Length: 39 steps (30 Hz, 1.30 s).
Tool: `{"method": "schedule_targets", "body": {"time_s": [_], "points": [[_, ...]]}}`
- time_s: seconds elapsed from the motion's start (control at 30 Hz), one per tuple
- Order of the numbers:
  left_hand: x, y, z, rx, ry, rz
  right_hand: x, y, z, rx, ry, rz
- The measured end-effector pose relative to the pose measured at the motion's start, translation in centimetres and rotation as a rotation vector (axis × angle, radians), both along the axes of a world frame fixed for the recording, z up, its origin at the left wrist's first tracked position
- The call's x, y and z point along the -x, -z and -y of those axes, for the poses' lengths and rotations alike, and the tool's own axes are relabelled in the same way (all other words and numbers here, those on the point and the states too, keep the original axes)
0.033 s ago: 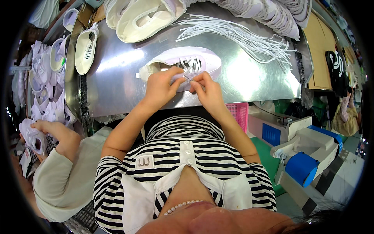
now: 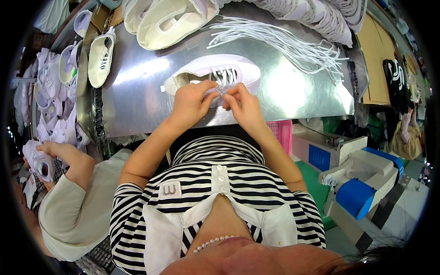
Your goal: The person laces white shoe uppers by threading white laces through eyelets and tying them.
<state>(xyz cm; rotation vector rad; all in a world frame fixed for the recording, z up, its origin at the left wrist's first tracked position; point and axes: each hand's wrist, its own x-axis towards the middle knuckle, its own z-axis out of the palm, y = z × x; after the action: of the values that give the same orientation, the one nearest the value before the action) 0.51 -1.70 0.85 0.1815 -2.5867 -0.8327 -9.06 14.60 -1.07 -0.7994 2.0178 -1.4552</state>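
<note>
A pale lilac shoe upper lies on the metal table with its toe to the right, a white shoelace threaded across its front eyelets. My left hand rests by the heel end, thumb and finger pinched on the lace at the near edge of the opening. Close beside it, my right hand also pinches the lace, its fingers curled over the shoe's near side. The fingertips nearly meet, and they hide the lace end and the nearest eyelets.
Loose white laces lie in a bundle at the back right. Stacked shoe uppers stand along the far edge, and a single upper lies at the left. A co-worker's hand holds a shoe at far left. Below right are a pink basket and a machine.
My fingers have shifted very slightly at the lace. The shoe and everything around it stay in place.
</note>
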Motion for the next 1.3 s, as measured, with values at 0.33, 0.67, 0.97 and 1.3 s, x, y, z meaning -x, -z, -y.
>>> {"method": "schedule_targets", "body": {"time_s": [0.33,0.67,0.97,1.3], "points": [[-0.6,-1.0,-0.8,0.018,0.014,0.154,2.2,-2.6,-1.6,-0.167,-0.182,0.021],[0.1,-0.9,-0.1,-0.172,0.061,0.317,2.9,-4.5,-5.2,-0.172,-0.082,-0.368],[0.8,-4.2,2.1,0.044,0.295,0.649,4.2,1.8,0.5,-0.021,0.335,-0.369],[-0.2,-3.9,2.8,0.192,0.318,0.543,4.0,1.3,-0.9,0.156,0.149,-0.447]]}}
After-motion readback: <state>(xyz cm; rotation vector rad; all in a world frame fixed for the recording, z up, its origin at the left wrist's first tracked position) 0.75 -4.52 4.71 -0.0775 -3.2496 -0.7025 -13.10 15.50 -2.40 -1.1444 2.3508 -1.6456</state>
